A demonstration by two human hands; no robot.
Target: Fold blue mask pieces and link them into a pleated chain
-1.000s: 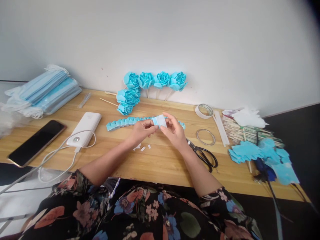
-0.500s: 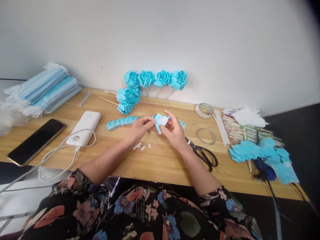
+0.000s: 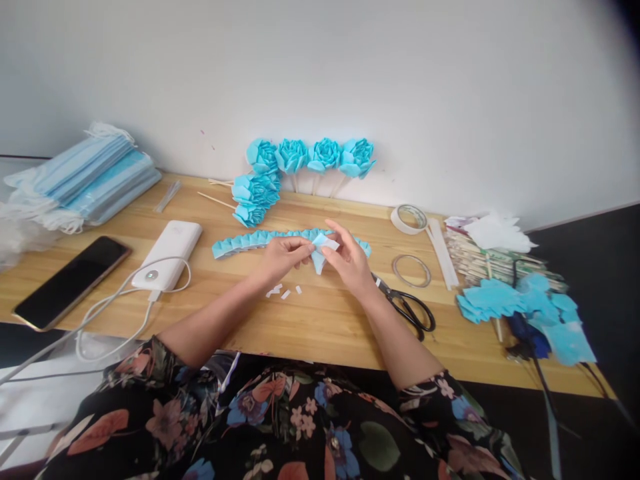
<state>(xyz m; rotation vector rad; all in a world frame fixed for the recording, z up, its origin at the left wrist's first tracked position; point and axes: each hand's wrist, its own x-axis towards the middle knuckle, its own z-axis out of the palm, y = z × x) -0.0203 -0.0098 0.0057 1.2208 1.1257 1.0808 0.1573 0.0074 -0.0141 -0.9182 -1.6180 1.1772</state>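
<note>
Between my two hands is a small folded piece of light blue and white fabric (image 3: 320,257), held above the table. My left hand (image 3: 287,255) pinches its left side. My right hand (image 3: 349,260) grips the right side with thumb and fingers, its index finger raised. Behind them, a curved row of folded blue petals (image 3: 245,242) lies on the wood, partly hidden by my hands. Small white strips (image 3: 285,294) are scattered just below my left hand. Black-handled scissors (image 3: 407,307) rest beside my right wrist, their blades partly covered.
Several blue fabric roses on sticks (image 3: 293,157) stand at the wall. Left are stacked face masks (image 3: 100,180), a white power bank (image 3: 170,257) with cable and a phone (image 3: 70,283). Right are tape rolls (image 3: 409,219), white strips (image 3: 443,253) and a heap of blue pieces (image 3: 535,310).
The folded fabric has turned between my fingers, its white part tilting and its lower tip shifting slightly downward. Both hands stay in about the same place.
</note>
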